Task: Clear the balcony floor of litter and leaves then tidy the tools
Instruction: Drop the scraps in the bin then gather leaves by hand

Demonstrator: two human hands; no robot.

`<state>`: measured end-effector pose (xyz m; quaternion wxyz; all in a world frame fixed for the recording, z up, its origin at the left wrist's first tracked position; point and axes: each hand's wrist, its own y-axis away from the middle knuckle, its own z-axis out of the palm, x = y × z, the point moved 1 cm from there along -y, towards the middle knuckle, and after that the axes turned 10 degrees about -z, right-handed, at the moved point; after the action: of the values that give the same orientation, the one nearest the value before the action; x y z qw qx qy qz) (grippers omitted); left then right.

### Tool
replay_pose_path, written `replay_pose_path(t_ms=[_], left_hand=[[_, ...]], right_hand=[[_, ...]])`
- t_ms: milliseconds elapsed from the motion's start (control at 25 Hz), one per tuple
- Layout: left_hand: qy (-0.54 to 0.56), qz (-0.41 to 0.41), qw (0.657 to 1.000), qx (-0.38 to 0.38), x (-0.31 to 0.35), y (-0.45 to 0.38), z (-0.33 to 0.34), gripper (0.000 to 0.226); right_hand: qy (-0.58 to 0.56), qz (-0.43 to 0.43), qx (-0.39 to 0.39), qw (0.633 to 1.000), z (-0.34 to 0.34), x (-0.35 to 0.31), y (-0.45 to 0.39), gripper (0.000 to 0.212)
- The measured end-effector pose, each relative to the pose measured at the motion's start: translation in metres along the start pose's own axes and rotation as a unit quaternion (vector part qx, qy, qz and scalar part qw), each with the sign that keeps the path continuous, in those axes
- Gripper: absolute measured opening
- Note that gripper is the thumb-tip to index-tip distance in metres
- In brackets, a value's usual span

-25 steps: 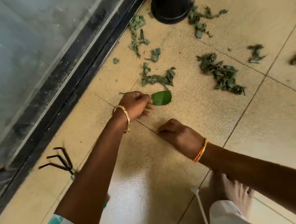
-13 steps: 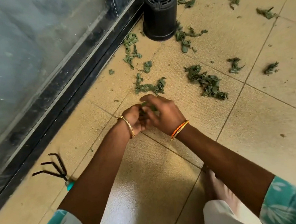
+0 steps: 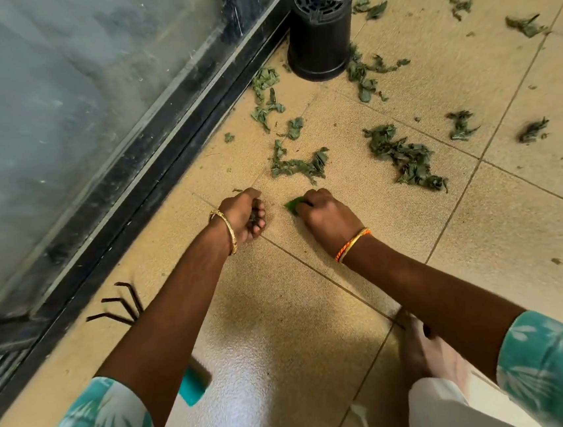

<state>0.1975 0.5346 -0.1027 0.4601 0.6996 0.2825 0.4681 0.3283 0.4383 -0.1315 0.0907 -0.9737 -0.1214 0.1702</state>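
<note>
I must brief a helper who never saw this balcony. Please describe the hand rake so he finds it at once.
Follow the black door track toward the near left. The hand rake lies on the tile beside it, partly under the left forearm. Unlike the leaves, it has bent black prongs and a teal handle.

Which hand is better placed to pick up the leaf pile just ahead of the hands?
Probably the left hand. It lies about as near the leaf pile as the right hand, which already pinches a green leaf. What the left's curled fingers hold is unclear.
</note>
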Motion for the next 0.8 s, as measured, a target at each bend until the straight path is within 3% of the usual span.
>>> replay_pose_path(t_ms=[80, 240, 360, 440, 560, 640, 720, 800], left_hand=[[-0.018, 0.002, 1.000, -0.007, -0.002, 0.000, 0.005, 0.040], [-0.001, 0.018, 0.997, -0.072, 0.000, 0.007, 0.022, 0.046], [0.084, 0.012, 0.985, -0.150, 0.004, 0.017, 0.036, 0.045], [0.096, 0.018, 0.988, -0.123, 0.006, 0.015, 0.041, 0.040], [0.089, 0.005, 0.994, -0.060, 0.010, 0.009, 0.036, 0.039], [0.098, -0.011, 0.995, -0.015, 0.013, 0.006, 0.026, 0.044], [0.106, -0.019, 0.994, 0.001, 0.014, 0.008, 0.021, 0.046], [0.108, -0.035, 0.993, -0.013, 0.012, 0.009, 0.023, 0.046]], right_hand=[[-0.077, 0.052, 0.008, 0.996, -0.009, 0.005, -0.008, 0.019], [-0.250, 0.169, 0.134, 0.944, -0.037, 0.006, -0.021, 0.014], [-0.276, 0.149, 0.092, 0.945, -0.042, -0.013, -0.030, 0.015], [-0.255, 0.126, 0.102, 0.953, -0.039, -0.022, -0.029, 0.013], [-0.227, 0.168, 0.201, 0.938, -0.042, -0.002, -0.029, 0.011], [-0.182, 0.224, 0.117, 0.950, -0.035, 0.031, -0.031, 0.029], [-0.137, 0.200, -0.015, 0.970, -0.023, 0.052, -0.027, 0.044], [-0.102, 0.137, 0.006, 0.985, -0.011, 0.057, -0.019, 0.029]])
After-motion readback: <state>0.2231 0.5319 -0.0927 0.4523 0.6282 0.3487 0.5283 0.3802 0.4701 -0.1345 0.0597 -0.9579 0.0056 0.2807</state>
